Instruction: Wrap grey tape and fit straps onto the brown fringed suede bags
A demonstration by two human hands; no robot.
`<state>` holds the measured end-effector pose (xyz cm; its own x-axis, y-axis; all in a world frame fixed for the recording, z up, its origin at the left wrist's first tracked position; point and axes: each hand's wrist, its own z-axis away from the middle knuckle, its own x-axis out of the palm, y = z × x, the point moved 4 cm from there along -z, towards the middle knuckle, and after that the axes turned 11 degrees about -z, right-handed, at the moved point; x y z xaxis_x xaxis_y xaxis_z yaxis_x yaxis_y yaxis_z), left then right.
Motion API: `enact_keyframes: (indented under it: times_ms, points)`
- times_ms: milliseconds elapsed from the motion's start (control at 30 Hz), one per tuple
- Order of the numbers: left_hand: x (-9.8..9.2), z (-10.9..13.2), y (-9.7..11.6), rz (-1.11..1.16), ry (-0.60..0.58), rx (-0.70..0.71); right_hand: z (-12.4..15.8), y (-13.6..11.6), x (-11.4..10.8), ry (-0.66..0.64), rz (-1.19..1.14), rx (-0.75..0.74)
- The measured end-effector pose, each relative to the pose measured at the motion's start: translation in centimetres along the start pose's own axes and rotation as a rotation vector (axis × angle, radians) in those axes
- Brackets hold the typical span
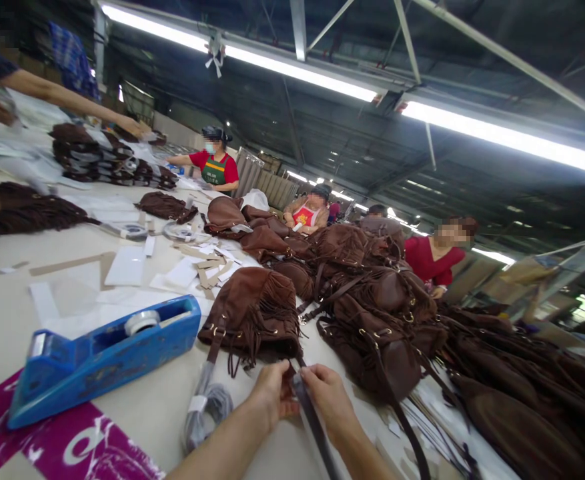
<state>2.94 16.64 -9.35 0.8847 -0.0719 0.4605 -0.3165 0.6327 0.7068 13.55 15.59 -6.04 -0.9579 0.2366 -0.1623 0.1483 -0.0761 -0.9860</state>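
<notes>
A brown fringed bag [257, 307] with gold-coloured rings lies on the table in front of me. A dark strap [317, 427] runs from its right side toward me, with a greyish sleeve over part of it. My right hand [325, 393] pinches this strap between thumb and fingers. My left hand [272, 390] is closed around the strap close to the bag, its fingertips partly hidden. Beside my left forearm lies a coiled, wrapped strap [209, 407] with a white band, leading from the bag's left side.
A blue tape dispenser [117, 357] stands at left on purple printed plastic [97, 443]. Paper and card scraps [212, 270] lie behind it. Brown bags [372, 293] are heaped right. A co-worker's arm [72, 97] reaches in from the left; other people [217, 167] work farther back.
</notes>
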Motion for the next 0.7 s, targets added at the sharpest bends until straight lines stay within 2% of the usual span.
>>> enact_keyframes:
  times_ms: [100,233,433,567,700]
  points:
    - [-0.5,-0.5,0.2,0.059,0.018,-0.007,0.3,-0.2,0.0,-0.022,0.015,-0.025]
    - [-1.0,-0.9,0.3,0.094,0.062,0.087,0.8,0.0,-0.4,-0.033,0.042,-0.029]
    - [-0.2,-0.7,-0.1,0.033,0.084,0.188,-0.4,0.0,-0.3,0.021,0.085,-0.09]
    - [0.3,-0.1,-0.4,0.002,0.053,0.185,-1.8,0.1,0.2,0.044,0.08,-0.095]
    - [0.3,0.2,-0.3,0.003,0.054,0.156,-1.8,-0.1,-0.2,0.021,0.069,-0.069]
